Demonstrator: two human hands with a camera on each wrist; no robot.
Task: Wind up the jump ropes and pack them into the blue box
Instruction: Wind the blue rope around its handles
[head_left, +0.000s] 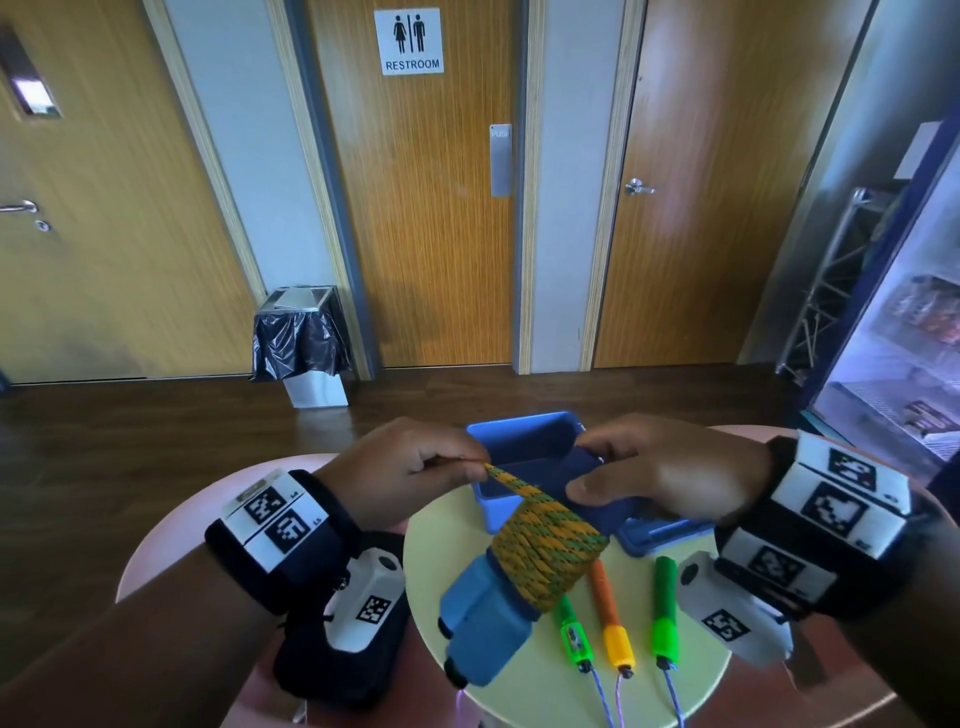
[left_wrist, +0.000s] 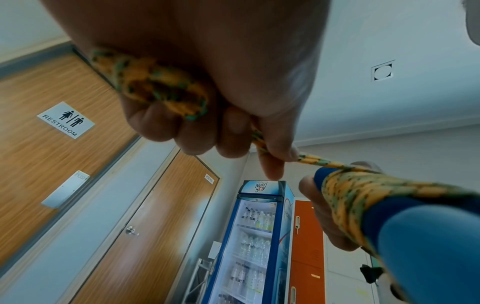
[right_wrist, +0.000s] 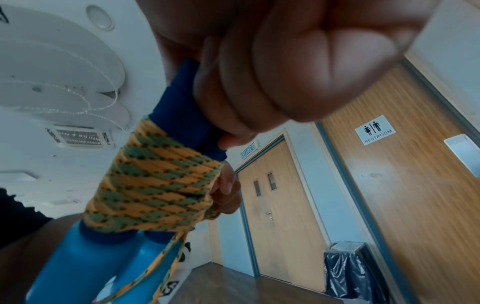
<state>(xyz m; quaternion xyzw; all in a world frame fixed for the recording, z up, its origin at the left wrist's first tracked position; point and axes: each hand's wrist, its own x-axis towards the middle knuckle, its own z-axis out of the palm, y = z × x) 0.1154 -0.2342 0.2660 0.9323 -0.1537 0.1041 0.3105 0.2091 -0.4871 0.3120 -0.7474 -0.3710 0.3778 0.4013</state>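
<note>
Winding is the step in hand, and it looks close to done for this rope: the yellow-and-green rope (head_left: 548, 540) is coiled in many turns round the pair of blue handles (head_left: 480, 629), held up above the near-middle of the round tabletop (head_left: 447, 535); the right hand (head_left: 670, 478) is clenched round the dark far ends of the handles, thumb underneath, while the left hand (head_left: 400, 467) pinches the free tail of the rope between thumb and forefinger, the other fingers curled over a short bunch of slack in the palm; the tail runs taut from that pinch down to the coil.

The blue box (head_left: 524, 452) stands open toward the far edge of the tabletop, just behind the hands, with its lid (head_left: 660, 535) lying beside it under the right wrist; what the box holds cannot be made out.

Judging from this, the next move calls for the last bit of tail to be tucked or wrapped so the coil will not spring loose, then the bundle lowered into the box; three more handles, two green (head_left: 571, 634) and one orange (head_left: 613, 623), lie near the near edge with their thin cords unwound, so more winding remains.

Readable writing: "RESTROOM" on the door sign (head_left: 410, 41); "PUSH" on the door plate (head_left: 501, 161); "Nutri Soy" on the drinks fridge (left_wrist: 262, 226); "KELUAR" over the double doors (right_wrist: 248, 151).
</note>
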